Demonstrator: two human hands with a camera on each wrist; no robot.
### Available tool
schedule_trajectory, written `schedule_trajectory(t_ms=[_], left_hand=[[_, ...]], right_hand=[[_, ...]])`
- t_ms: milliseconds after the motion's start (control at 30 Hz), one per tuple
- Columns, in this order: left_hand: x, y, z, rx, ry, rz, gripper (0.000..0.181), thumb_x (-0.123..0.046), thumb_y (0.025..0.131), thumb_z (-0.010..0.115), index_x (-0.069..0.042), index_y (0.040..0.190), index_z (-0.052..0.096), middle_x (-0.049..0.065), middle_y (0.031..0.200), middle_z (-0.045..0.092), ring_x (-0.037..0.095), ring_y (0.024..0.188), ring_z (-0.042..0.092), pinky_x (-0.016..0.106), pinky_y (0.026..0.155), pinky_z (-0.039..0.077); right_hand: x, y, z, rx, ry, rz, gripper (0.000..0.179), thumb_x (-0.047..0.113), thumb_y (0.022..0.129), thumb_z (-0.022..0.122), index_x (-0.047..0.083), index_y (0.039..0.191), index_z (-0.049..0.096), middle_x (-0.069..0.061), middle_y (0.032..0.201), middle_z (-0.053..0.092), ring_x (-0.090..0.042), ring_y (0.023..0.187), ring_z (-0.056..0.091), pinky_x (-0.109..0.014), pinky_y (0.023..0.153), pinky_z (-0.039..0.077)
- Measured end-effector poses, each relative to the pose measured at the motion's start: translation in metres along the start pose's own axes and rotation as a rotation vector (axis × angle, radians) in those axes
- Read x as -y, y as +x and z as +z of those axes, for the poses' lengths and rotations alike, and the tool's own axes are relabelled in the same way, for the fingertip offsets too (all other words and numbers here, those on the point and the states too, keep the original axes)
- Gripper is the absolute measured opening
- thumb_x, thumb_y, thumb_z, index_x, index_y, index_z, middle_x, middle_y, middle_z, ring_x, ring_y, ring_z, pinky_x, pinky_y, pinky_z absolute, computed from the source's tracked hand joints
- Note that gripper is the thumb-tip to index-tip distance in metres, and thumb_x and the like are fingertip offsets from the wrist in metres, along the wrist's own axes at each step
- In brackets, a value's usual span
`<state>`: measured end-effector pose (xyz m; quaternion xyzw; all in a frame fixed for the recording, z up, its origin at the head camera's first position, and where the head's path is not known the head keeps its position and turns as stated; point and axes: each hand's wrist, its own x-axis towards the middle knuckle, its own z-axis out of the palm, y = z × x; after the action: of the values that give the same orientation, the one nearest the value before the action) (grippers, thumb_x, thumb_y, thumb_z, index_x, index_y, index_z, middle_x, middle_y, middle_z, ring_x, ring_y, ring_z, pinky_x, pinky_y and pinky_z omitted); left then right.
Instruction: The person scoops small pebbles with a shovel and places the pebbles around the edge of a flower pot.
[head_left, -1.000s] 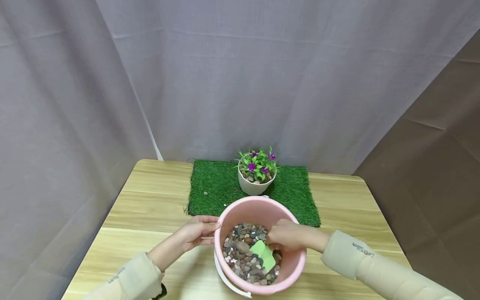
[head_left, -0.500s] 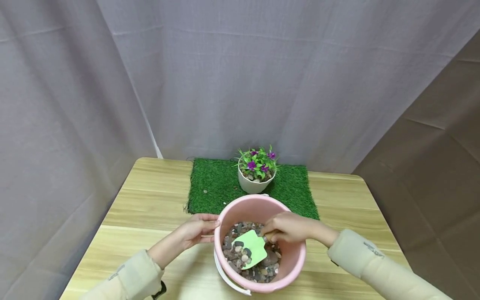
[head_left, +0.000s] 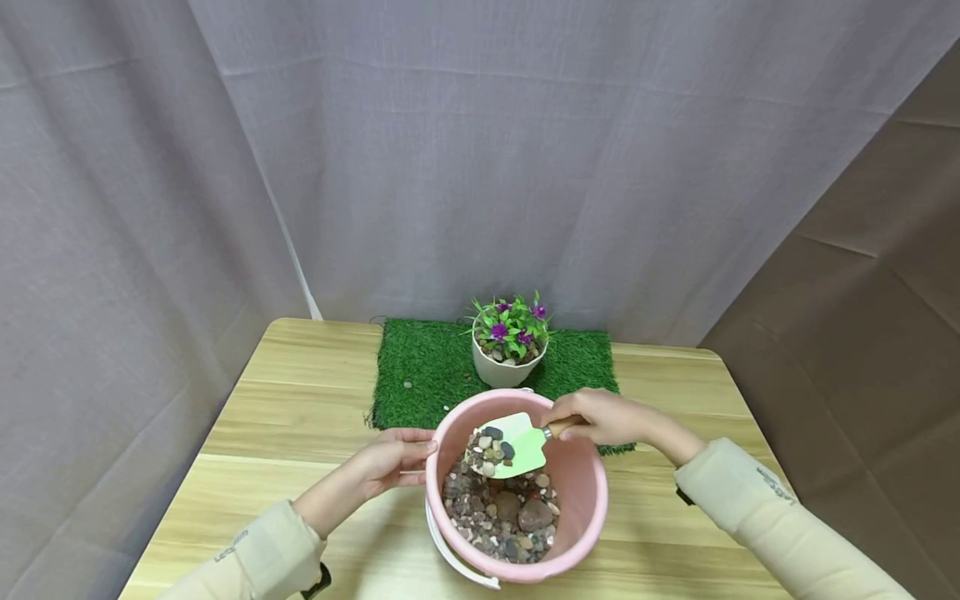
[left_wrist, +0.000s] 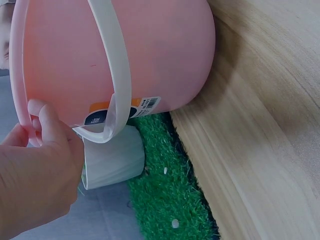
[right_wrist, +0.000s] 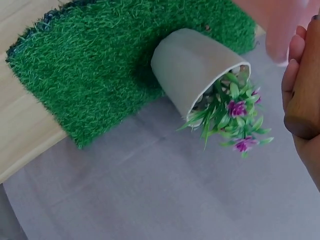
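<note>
A pink bucket (head_left: 583,508) stands at the table's near edge, with mixed pebbles (head_left: 480,521) on its bottom. My left hand (head_left: 384,463) pinches the bucket's left rim between thumb and fingers, as the left wrist view also shows. In my right hand (head_left: 606,415) is a garden trowel (head_left: 528,450), gripped by its wooden handle (right_wrist: 306,95). The light green blade is level with the bucket's mouth and carries a small heap of stones (head_left: 491,447) at its tip. Most of the right hand falls outside the right wrist view.
Just beyond the bucket, a white flowerpot (head_left: 504,373) with a purple-flowered plant (head_left: 512,329) stands on a green turf mat (head_left: 420,367). A few stray pebbles lie on the mat. The bucket's white carrying handle (left_wrist: 120,65) hangs down its side. Grey curtains (head_left: 480,167) enclose the wooden table (head_left: 315,392).
The right hand has raised the trowel out of the stones toward the bucket's top, bringing up a load of pebbles on the blade. The left hand keeps its place on the rim.
</note>
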<state>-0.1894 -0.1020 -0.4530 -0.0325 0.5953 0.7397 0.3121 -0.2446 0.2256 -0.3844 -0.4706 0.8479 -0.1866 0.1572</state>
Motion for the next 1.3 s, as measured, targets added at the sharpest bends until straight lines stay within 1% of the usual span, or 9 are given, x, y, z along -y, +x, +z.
schedule_trajectory(t_ms=[200, 400, 533, 633, 733, 900, 1033, 1100, 1300], left_hand=[[0.0, 0.0, -0.001, 0.006, 0.0, 0.001, 0.042, -0.007, 0.09, 0.057, 0.011, 0.127, 0.047, 0.001, 0.093, 0.071, 0.008, 0.083, 0.067, 0.026, 0.079, 0.061], [0.0, 0.001, -0.001, 0.01, 0.0, 0.004, 0.044, -0.007, 0.091, 0.057, 0.012, 0.128, 0.045, 0.001, 0.092, 0.071, 0.008, 0.082, 0.067, 0.026, 0.079, 0.061], [0.0, 0.001, -0.002, 0.014, -0.003, 0.002, 0.045, -0.007, 0.091, 0.056, 0.012, 0.129, 0.044, -0.001, 0.091, 0.071, 0.008, 0.083, 0.067, 0.026, 0.079, 0.061], [0.0, 0.002, -0.002, 0.013, -0.002, -0.002, 0.045, -0.007, 0.091, 0.056, 0.012, 0.13, 0.043, -0.001, 0.089, 0.07, 0.008, 0.084, 0.067, 0.025, 0.079, 0.061], [0.001, 0.002, -0.002, 0.013, -0.002, -0.003, 0.045, -0.007, 0.091, 0.056, 0.012, 0.129, 0.044, -0.001, 0.089, 0.07, 0.008, 0.084, 0.067, 0.025, 0.079, 0.061], [0.001, 0.001, -0.002, 0.024, -0.002, -0.002, 0.045, -0.007, 0.091, 0.056, 0.013, 0.129, 0.043, 0.0, 0.092, 0.07, 0.008, 0.085, 0.067, 0.025, 0.08, 0.06], [0.001, 0.001, -0.002, 0.024, -0.007, 0.001, 0.045, -0.007, 0.091, 0.057, 0.013, 0.129, 0.043, 0.0, 0.091, 0.07, 0.008, 0.084, 0.067, 0.025, 0.079, 0.06], [0.001, 0.001, -0.002, 0.02, -0.01, -0.001, 0.045, -0.007, 0.091, 0.057, 0.012, 0.129, 0.044, -0.001, 0.089, 0.07, 0.007, 0.083, 0.067, 0.025, 0.078, 0.061], [0.0, 0.001, -0.001, 0.01, -0.007, -0.004, 0.044, -0.007, 0.091, 0.057, 0.012, 0.128, 0.045, -0.004, 0.084, 0.069, 0.006, 0.079, 0.066, 0.023, 0.076, 0.061]], right_hand=[[-0.003, -0.004, -0.006, -0.047, 0.011, -0.011, 0.031, 0.003, 0.084, 0.065, 0.002, 0.114, 0.065, -0.01, 0.102, 0.069, -0.004, 0.077, 0.06, -0.019, 0.069, 0.056], [0.003, -0.006, -0.015, -0.082, 0.024, -0.003, 0.033, 0.0, 0.082, 0.066, -0.001, 0.114, 0.065, -0.01, 0.098, 0.069, -0.001, 0.075, 0.057, -0.018, 0.066, 0.056], [-0.001, -0.008, -0.016, -0.069, 0.089, -0.001, 0.031, -0.001, 0.083, 0.065, -0.003, 0.114, 0.064, -0.012, 0.098, 0.069, 0.003, 0.071, 0.051, -0.018, 0.061, 0.053], [-0.005, -0.01, -0.015, -0.067, 0.14, 0.005, 0.031, 0.001, 0.085, 0.064, -0.003, 0.115, 0.063, -0.012, 0.1, 0.068, 0.003, 0.072, 0.051, -0.018, 0.061, 0.053], [-0.011, -0.013, -0.016, -0.087, 0.168, 0.007, 0.029, 0.002, 0.086, 0.063, -0.003, 0.114, 0.063, -0.013, 0.099, 0.068, 0.002, 0.072, 0.052, -0.018, 0.061, 0.053], [-0.023, -0.02, -0.024, -0.136, 0.153, -0.014, 0.026, -0.001, 0.086, 0.062, -0.008, 0.111, 0.063, -0.016, 0.094, 0.068, 0.004, 0.066, 0.047, -0.017, 0.054, 0.049], [-0.036, -0.027, -0.032, -0.187, 0.14, 0.015, 0.026, -0.002, 0.087, 0.061, -0.012, 0.11, 0.061, -0.018, 0.091, 0.067, 0.005, 0.062, 0.042, -0.016, 0.05, 0.045], [-0.042, -0.031, -0.035, -0.205, 0.149, 0.039, 0.025, -0.002, 0.088, 0.06, -0.013, 0.11, 0.061, -0.016, 0.088, 0.066, 0.005, 0.059, 0.039, -0.016, 0.047, 0.042], [-0.057, -0.044, -0.045, -0.254, 0.168, 0.108, 0.023, -0.003, 0.089, 0.058, -0.012, 0.109, 0.062, -0.001, 0.074, 0.061, 0.005, 0.049, 0.028, -0.015, 0.039, 0.032]])
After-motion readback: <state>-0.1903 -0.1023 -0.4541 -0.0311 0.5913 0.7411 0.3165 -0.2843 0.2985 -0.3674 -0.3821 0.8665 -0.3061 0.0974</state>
